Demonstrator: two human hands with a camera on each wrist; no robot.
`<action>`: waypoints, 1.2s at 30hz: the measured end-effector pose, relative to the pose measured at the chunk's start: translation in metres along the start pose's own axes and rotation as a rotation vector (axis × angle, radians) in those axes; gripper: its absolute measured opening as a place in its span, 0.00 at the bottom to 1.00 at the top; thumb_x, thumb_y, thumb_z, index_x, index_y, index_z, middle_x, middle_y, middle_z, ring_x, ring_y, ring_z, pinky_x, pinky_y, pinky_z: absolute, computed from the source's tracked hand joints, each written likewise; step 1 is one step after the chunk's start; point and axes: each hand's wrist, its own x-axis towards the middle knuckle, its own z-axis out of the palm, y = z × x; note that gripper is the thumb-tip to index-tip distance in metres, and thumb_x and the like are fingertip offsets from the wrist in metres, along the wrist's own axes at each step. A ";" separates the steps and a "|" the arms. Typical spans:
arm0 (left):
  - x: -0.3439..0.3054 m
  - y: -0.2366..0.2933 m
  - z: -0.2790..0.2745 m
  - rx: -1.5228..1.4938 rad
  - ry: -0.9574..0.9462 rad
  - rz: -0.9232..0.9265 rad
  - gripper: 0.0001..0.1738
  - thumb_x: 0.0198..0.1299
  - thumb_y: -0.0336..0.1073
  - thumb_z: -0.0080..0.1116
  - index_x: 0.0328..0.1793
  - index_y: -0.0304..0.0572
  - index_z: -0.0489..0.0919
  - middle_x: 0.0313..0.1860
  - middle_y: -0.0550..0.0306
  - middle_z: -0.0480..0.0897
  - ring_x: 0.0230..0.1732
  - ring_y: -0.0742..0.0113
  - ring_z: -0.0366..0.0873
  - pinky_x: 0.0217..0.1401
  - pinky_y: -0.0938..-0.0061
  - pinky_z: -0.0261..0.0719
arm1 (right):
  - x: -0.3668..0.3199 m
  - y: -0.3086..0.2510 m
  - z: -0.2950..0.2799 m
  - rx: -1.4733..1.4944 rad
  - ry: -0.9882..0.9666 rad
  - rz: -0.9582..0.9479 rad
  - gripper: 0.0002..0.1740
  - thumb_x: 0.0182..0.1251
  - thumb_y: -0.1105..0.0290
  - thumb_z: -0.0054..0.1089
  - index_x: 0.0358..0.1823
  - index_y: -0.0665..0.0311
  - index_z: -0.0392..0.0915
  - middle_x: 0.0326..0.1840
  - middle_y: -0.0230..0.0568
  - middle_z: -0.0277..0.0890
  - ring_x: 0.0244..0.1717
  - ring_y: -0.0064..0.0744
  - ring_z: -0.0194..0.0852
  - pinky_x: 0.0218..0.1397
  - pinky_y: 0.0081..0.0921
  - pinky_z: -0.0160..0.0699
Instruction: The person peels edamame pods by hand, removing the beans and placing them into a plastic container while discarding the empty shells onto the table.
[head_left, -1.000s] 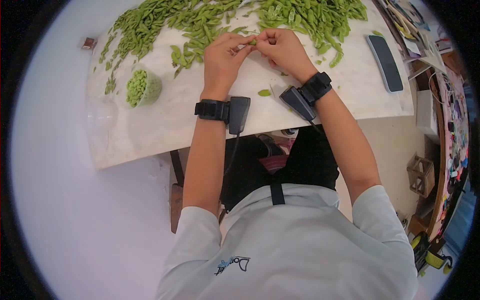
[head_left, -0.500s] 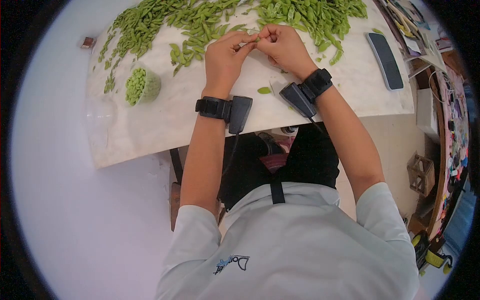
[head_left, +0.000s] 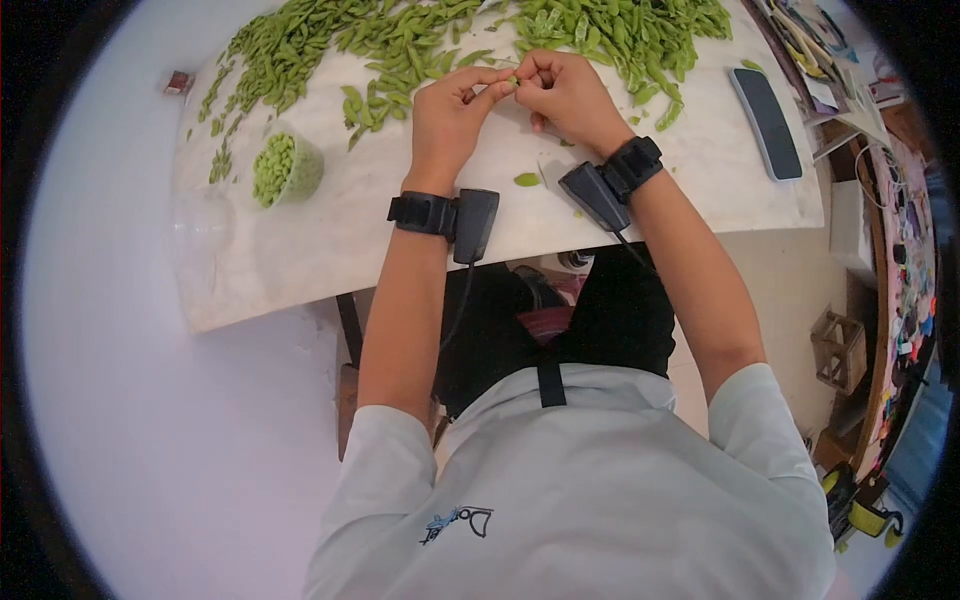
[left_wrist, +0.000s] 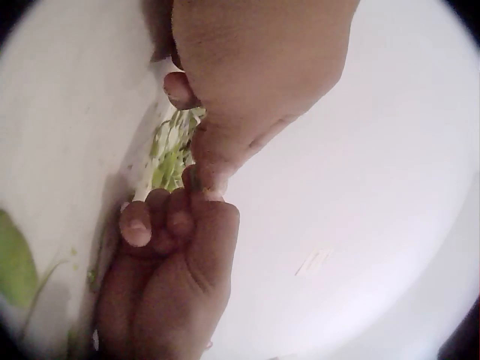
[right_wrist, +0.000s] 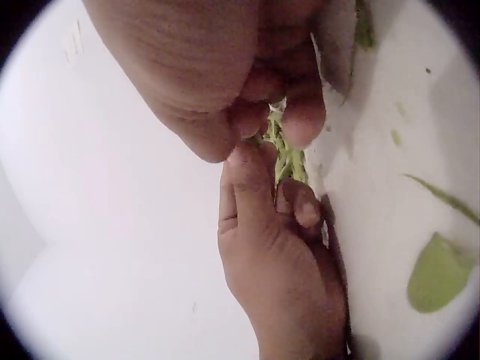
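In the head view the left hand (head_left: 448, 118) and right hand (head_left: 576, 102) meet fingertip to fingertip above the table. Between them they pinch a small green bean pod (head_left: 514, 81), mostly covered by thumbs and fingers. Both wrist views show the thumb tips pressed close together, with the pod largely hidden. Beyond the hands lies a heap of plump green pods (head_left: 300, 50), and a second pile of paler, flattened pods (head_left: 640, 40) is at the right. A clear cup (head_left: 308, 172) of shelled green beans (head_left: 272, 170) stands left of the left hand.
A phone (head_left: 768, 122) lies near the table's right edge. One loose green pod piece (head_left: 527, 180) rests on the white tabletop (head_left: 350, 230) between the wrists. Each wrist wears a black strap with a camera; cables hang from them. Shelves with clutter (head_left: 905, 260) stand at the right.
The hands have shifted slightly away from the body, staying together. The pod showed more between the fingertips a second ago; now only a small green bit is visible.
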 end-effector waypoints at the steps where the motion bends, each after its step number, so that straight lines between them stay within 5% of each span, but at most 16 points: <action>1: 0.000 0.003 -0.001 -0.026 -0.010 -0.056 0.11 0.57 0.34 0.64 0.45 0.42 0.85 0.25 0.67 0.78 0.22 0.82 0.61 0.24 0.86 0.58 | -0.001 0.001 0.001 0.029 0.012 0.004 0.08 0.60 0.70 0.60 0.31 0.69 0.74 0.21 0.32 0.73 0.15 0.18 0.71 0.18 0.17 0.71; 8: 0.006 -0.003 -0.004 -0.167 -0.054 -0.144 0.12 0.61 0.35 0.60 0.50 0.41 0.83 0.20 0.73 0.68 0.21 0.83 0.57 0.22 0.86 0.54 | 0.001 0.000 0.003 0.100 0.034 0.038 0.08 0.59 0.70 0.59 0.31 0.68 0.73 0.21 0.31 0.72 0.15 0.19 0.71 0.18 0.18 0.71; 20: 0.005 -0.006 -0.002 -0.175 -0.034 0.000 0.08 0.61 0.30 0.58 0.46 0.40 0.82 0.31 0.69 0.76 0.26 0.82 0.64 0.28 0.86 0.62 | -0.002 -0.008 0.001 0.027 -0.023 0.089 0.09 0.58 0.68 0.59 0.27 0.67 0.72 0.20 0.30 0.70 0.14 0.18 0.70 0.16 0.18 0.69; 23: 0.007 -0.013 -0.003 -0.074 -0.039 0.174 0.07 0.62 0.29 0.57 0.45 0.38 0.82 0.37 0.66 0.77 0.30 0.79 0.66 0.32 0.86 0.66 | -0.001 -0.007 0.000 0.027 -0.038 0.096 0.10 0.58 0.67 0.58 0.27 0.67 0.72 0.19 0.30 0.69 0.13 0.19 0.69 0.16 0.18 0.68; 26: 0.004 -0.004 -0.003 -0.164 -0.083 0.210 0.10 0.60 0.25 0.55 0.46 0.40 0.83 0.30 0.64 0.75 0.28 0.75 0.65 0.32 0.83 0.63 | -0.002 -0.009 0.000 0.012 -0.044 0.108 0.12 0.59 0.65 0.57 0.26 0.67 0.72 0.18 0.30 0.69 0.12 0.19 0.68 0.16 0.18 0.68; 36: 0.003 -0.005 -0.002 -0.076 -0.121 0.040 0.10 0.63 0.33 0.57 0.50 0.42 0.79 0.31 0.67 0.76 0.28 0.81 0.64 0.32 0.85 0.66 | 0.000 -0.011 -0.003 0.230 -0.004 0.184 0.14 0.63 0.65 0.53 0.23 0.66 0.72 0.16 0.27 0.64 0.12 0.19 0.64 0.17 0.20 0.69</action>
